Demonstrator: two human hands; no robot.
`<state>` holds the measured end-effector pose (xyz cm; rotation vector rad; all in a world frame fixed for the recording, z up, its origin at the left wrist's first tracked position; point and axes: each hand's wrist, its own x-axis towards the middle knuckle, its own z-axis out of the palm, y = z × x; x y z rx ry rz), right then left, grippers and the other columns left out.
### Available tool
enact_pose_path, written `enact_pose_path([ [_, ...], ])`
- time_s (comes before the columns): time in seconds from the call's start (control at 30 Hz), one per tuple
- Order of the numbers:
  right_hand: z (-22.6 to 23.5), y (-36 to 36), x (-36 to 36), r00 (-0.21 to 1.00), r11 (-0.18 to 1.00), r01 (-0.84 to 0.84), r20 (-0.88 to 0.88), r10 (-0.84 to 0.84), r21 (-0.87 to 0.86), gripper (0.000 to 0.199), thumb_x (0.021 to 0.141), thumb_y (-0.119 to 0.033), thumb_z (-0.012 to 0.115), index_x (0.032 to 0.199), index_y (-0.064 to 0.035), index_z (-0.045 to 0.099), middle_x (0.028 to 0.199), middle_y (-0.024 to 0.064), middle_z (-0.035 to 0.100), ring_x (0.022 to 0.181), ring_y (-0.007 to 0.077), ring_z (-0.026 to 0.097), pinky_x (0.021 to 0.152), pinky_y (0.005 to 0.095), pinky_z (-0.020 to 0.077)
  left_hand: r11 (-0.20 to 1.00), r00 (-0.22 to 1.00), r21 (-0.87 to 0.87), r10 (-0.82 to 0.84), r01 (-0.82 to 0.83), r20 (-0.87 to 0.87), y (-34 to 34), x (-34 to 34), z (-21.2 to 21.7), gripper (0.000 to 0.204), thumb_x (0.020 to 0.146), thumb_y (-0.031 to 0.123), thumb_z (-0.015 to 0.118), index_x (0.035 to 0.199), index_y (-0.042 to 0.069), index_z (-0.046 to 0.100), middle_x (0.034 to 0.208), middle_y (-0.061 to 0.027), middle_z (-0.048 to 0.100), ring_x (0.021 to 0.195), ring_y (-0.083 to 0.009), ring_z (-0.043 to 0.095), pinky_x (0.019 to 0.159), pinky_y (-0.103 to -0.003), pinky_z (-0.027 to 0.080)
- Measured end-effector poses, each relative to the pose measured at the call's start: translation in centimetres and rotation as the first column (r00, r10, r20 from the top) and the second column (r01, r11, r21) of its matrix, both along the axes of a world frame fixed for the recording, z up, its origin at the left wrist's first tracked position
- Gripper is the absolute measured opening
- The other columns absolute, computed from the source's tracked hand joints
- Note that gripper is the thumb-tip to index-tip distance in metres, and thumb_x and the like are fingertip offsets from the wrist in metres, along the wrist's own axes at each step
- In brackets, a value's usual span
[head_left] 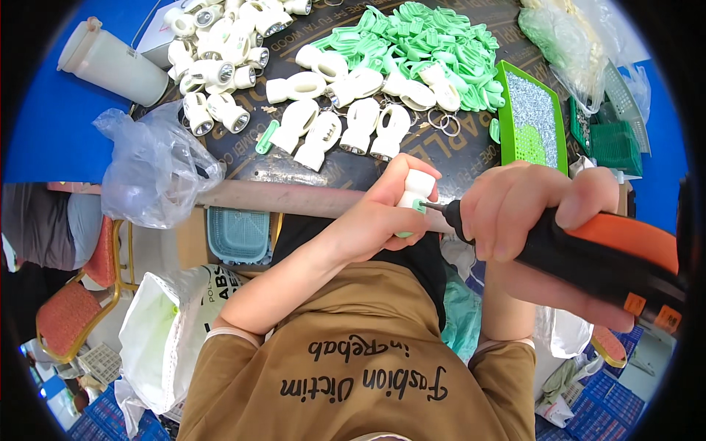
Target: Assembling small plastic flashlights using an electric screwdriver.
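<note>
The left hand (393, 209) is closed around a small white flashlight (420, 182), its fingers and thumb gripping it with a green part showing. The right hand (526, 206) is wrapped around a black and orange electric screwdriver (625, 239); its thin bit (434, 206) points left, the tip meeting the green part of the held flashlight.

Just beyond the left hand, a loose row of white flashlights (360, 126) lies on the dark surface (276, 173), with metal rings (446, 123) near the right end. Farther beyond are a heap of green pieces (434, 55) and, to the left, a pile of white flashlights (228, 44). A clear plastic bag (151, 165) sits well to the left of the left hand, with a white container (121, 66) behind it. Beyond the right hand stands a bright green tray (505, 110) holding small silvery bits (531, 99). Lower and left of the left hand is a light-blue basket (237, 234).
</note>
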<state>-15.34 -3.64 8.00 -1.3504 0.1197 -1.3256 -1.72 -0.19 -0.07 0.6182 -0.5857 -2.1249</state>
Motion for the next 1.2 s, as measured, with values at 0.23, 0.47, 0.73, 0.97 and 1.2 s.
enact_pose_path([
  [0.23,0.1,0.0,-0.2,0.99,0.988,0.141,0.015,-0.143,0.06,0.085,0.064,-0.083,0.043,0.105,-0.0084,0.046,0.055,0.0049,0.046,0.039,0.0172,0.043,0.04,0.0298,0.0393,0.998,0.998,-0.032,0.055,-0.054,0.03,0.4,-0.6,-0.5,0.052,0.072,-0.007,0.051,0.115,0.016,0.033,0.098,-0.003,0.041,0.058,-0.0094,0.044,0.04,-0.02,0.026],
  [0.47,0.8,1.4,-0.2,0.9,0.899,0.391,0.12,-0.418,0.196,0.08,0.068,-0.076,0.048,0.114,-0.0103,0.045,0.062,-0.0004,0.044,0.044,0.0091,0.039,0.043,0.0233,0.032,0.956,0.978,-0.224,0.204,-0.19,0.038,0.7,-0.7,0.0,0.048,0.073,-0.007,0.055,0.112,0.011,0.032,0.101,-0.0068,0.042,0.057,-0.01,0.046,0.041,-0.019,0.029],
  [0.73,2.7,2.5,-6.8,0.839,0.846,0.532,0.122,-0.531,0.03,0.067,0.072,-0.065,0.054,0.099,-0.0051,0.044,0.065,0.0011,0.041,0.053,0.0082,0.04,0.053,0.0229,0.0324,0.915,0.988,-0.373,0.142,-0.156,-0.065,2.5,-0.4,4.4,0.057,0.07,-0.002,0.061,0.116,0.011,0.029,0.104,-0.0149,0.039,0.059,-0.0153,0.05,0.049,-0.024,0.037],
  [0.97,1.5,2.0,-7.7,0.795,0.806,0.576,0.135,-0.591,0.137,0.077,0.071,-0.071,0.051,0.105,-0.002,0.046,0.066,0.0026,0.041,0.056,0.0109,0.038,0.053,0.0251,0.0307,0.951,0.973,-0.285,0.054,-0.118,-0.226,3.2,-0.5,5.9,0.058,0.068,-0.004,0.061,0.115,0.014,0.03,0.103,-0.0153,0.039,0.057,-0.0163,0.05,0.047,-0.024,0.037],
  [1.2,0.4,1.7,-8.7,0.886,0.89,0.443,0.1,-0.453,0.102,0.085,0.067,-0.076,0.052,0.117,-0.007,0.043,0.072,0.0042,0.046,0.057,0.0137,0.044,0.056,0.0289,0.0335,0.96,0.953,-0.258,0.021,-0.103,-0.302,3.3,-0.4,6.3,0.057,0.068,-0.005,0.061,0.114,0.015,0.034,0.102,-0.0153,0.04,0.056,-0.0168,0.05,0.047,-0.024,0.038],
])
